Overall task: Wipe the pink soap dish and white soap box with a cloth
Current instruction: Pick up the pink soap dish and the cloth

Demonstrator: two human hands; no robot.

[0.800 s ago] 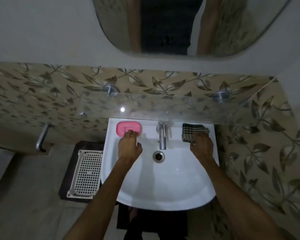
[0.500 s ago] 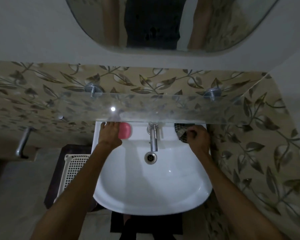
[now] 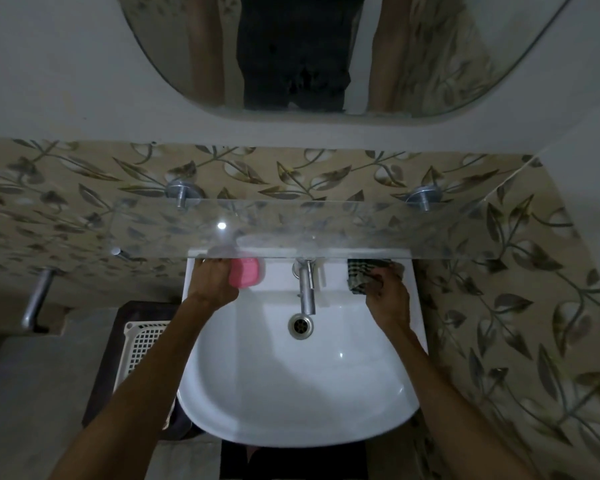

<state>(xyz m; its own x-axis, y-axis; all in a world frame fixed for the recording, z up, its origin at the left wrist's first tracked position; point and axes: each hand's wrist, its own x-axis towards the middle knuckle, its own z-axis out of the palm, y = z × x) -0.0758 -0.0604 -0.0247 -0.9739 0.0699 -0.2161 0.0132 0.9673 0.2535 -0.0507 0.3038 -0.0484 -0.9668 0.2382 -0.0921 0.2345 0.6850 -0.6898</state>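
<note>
The pink soap dish (image 3: 246, 276) is at the back left of the white sink (image 3: 291, 393), tilted on its edge, and my left hand (image 3: 211, 282) grips its left side. A dark checked cloth (image 3: 361, 276) lies on the sink's back right ledge, and my right hand (image 3: 388, 295) pinches it with curled fingers. Both sit partly under the front edge of the glass shelf (image 3: 326, 230). No white soap box can be made out.
A chrome tap (image 3: 306, 289) stands between my hands above the drain (image 3: 300, 325). A white perforated basket (image 3: 142, 348) sits on a dark stand left of the sink. A metal bar (image 3: 37, 296) juts from the left wall. A mirror (image 3: 326, 53) hangs above.
My left hand has taken hold of the pink dish and tipped it up off the ledge. My right hand has closed on the cloth. The view has shifted, so the shelf covers more of the ledge.
</note>
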